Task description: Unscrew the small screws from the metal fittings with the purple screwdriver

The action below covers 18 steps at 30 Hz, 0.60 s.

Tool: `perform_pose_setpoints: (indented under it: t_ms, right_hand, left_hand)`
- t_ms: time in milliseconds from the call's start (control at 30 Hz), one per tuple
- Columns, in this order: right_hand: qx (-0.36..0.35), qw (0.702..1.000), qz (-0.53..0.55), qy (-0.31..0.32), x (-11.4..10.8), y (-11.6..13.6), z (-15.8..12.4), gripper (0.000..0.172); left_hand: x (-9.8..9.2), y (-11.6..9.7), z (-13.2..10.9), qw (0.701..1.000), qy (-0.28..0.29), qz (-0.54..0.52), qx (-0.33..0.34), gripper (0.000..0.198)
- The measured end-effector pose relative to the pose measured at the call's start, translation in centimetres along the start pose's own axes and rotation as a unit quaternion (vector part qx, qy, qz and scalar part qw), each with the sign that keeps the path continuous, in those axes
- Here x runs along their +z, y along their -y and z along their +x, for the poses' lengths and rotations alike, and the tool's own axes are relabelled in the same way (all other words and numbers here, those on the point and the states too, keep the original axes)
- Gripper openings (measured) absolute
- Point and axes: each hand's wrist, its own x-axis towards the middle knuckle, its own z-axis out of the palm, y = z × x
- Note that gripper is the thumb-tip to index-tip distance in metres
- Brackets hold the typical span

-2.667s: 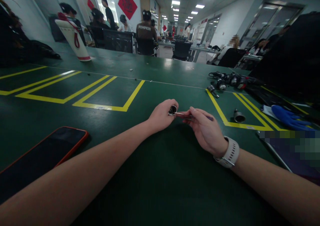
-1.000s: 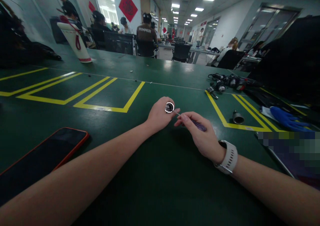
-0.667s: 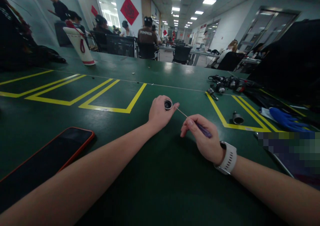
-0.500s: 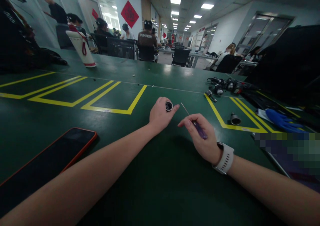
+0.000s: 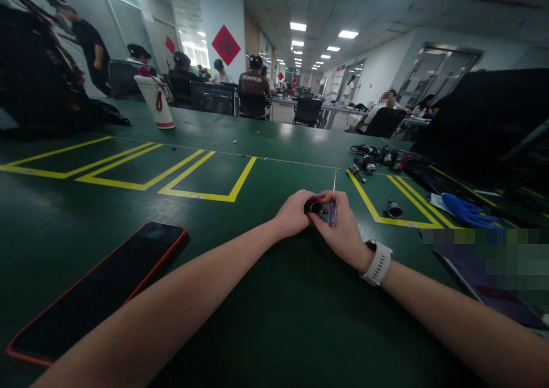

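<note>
Near the middle of the green table, my left hand point(image 5: 293, 214) grips a small dark round part point(image 5: 313, 206) with a metal rim. My right hand point(image 5: 343, 228) meets it from the right, its fingertips touching the part's edge. A screwdriver with a purple handle point(image 5: 332, 213) is held in that same hand, its thin shaft pointing up and away. A pale watch sits on my right wrist. What is inside the round part is too dark to make out.
A phone point(image 5: 103, 285) lies at the left, beyond it a cup point(image 5: 156, 102). At the right are a metal cone-shaped part point(image 5: 394, 208), several connectors point(image 5: 369, 163), a blue glove point(image 5: 469, 210) and a tablet-like device point(image 5: 493, 285). People sit in the background.
My hands have come together: the right hand has moved left to the round part, and the screwdriver has turned more upright. The round part has tilted. The camera view has shifted slightly.
</note>
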Motion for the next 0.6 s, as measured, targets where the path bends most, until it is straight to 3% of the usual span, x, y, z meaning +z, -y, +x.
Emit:
perform_pose_setpoints:
  t_ms: [200, 400, 600]
  right_hand:
    - [-0.029, 0.997, -0.073, 0.024, 0.0, -1.3, 0.8, 0.024]
    - [-0.01, 0.98, -0.196, 0.025, -1.3, -5.0, 2.7, 0.018]
    - [0.043, 0.938, -0.343, 0.031, -4.5, -8.7, 4.1, 0.018]
  left_hand:
    - [0.0, -0.2, -0.1, 0.999, 0.032, 0.023, -0.001, 0.038]
    - [0.4, -0.9, -0.5, 0.993, 0.064, 0.094, -0.007, 0.06]
    - [0.4, -1.3, -0.6, 0.956, 0.194, 0.219, 0.035, 0.067]
